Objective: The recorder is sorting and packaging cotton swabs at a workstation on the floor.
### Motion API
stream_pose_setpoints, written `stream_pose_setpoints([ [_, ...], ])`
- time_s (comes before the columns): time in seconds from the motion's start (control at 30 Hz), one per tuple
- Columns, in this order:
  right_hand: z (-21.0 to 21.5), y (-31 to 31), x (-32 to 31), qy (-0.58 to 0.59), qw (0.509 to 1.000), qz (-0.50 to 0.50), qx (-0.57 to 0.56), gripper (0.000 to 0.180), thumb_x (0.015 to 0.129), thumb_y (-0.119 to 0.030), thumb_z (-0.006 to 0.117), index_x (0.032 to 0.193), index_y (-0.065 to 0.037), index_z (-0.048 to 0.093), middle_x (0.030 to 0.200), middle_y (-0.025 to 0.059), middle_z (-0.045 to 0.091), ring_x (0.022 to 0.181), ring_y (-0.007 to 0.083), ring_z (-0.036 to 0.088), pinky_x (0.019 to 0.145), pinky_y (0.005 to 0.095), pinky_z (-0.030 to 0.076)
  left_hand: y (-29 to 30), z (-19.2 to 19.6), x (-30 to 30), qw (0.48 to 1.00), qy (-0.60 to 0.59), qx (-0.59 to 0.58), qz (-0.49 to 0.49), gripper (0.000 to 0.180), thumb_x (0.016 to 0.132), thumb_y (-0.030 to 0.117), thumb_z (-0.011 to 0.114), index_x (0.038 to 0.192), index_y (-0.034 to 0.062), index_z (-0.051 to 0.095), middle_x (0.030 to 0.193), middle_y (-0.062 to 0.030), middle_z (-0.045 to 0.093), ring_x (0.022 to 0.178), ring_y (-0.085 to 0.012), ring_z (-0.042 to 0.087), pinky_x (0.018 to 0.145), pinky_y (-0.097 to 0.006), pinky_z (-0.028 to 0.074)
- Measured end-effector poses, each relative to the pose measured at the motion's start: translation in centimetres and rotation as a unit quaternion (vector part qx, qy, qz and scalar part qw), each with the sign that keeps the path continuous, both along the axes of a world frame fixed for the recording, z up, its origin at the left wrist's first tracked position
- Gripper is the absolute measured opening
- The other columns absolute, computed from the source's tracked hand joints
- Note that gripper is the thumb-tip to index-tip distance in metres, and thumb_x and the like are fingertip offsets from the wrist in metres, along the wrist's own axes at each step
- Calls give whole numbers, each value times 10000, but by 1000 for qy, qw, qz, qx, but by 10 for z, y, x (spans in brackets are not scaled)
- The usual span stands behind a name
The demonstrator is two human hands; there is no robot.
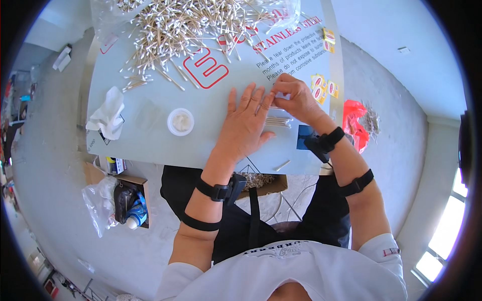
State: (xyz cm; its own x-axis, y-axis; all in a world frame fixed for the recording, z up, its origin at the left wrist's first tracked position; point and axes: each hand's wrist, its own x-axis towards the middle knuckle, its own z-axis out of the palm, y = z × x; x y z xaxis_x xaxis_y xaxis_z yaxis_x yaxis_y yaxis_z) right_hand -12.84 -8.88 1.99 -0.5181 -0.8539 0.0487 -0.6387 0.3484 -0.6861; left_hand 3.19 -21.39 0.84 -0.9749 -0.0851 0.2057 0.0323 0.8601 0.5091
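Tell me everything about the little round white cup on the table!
The cup is small, round and shallow, and looks like thin white or clear plastic. It stands upright and open on the pale grey table, with something whitish inside that is too small to make out. Nothing touches it. The crumpled tissue lies to its left, the left hand rests flat on the table to its right, and the pile of cotton swabs lies beyond it.

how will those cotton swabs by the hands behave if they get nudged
The cotton swabs are thin round sticks, so they would probably roll or scatter under a nudge. They look very light; the left hand lies flat beside them. The right hand pinches near them, suggesting fiddly single picks.
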Motion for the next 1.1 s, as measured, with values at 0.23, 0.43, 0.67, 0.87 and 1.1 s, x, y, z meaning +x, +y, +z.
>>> stream_pose_setpoints([
  [0.23, 2, -45, -47, 47, 992, -115, -7, 296, 804, -259, 746, 909, -2, 646, 838, 86, 624, 770, 190, 602, 699, 319, 487, 6, 2, 1, 1000, 3, 7, -17, 705, 709, 264, 792, 1309, 38, 499, 1312, -111, 467, 1288, -303, 387, 1140, -507, 220],
  [0.43, -9, -105, -51, 260, 954, -144, 36, 469, 779, -475, 714, 881, -25, 634, 862, 134, 668, 830, 321, 647, 768, 423, 500, 2, 3, 1, 1000, -3, 11, -18, 685, 696, 268, 805, 1280, 44, 525, 1308, -104, 473, 1275, -301, 399, 1139, -500, 222],
  [0.67, 1, -102, -48, 100, 964, -192, 155, 307, 798, -332, 642, 836, -30, 688, 820, 162, 689, 788, 351, 664, 740, 441, 521, 1, 3, 3, 1000, -7, 12, -16, 686, 694, 271, 806, 1278, 44, 526, 1308, -104, 476, 1276, -297, 403, 1130, -495, 226],
  [0.87, -9, -53, -48, -19, 988, -154, -4, 170, 760, -198, 666, 756, -28, 661, 697, 131, 666, 655, 286, 645, 654, 378, 516, 3, 1, 1, 1000, 1, 12, -13, 675, 695, 270, 803, 1270, 46, 530, 1307, -105, 475, 1274, -291, 405, 1127, -492, 226],
  [1.1, -7, -36, -48, 48, 991, -124, 4, 205, 726, -204, 722, 828, -41, 652, 765, 100, 658, 717, 262, 638, 679, 363, 511, 3, 4, 2, 1000, 6, 15, -12, 671, 694, 268, 802, 1266, 43, 531, 1290, -102, 478, 1269, -292, 401, 1125, -491, 224],
])
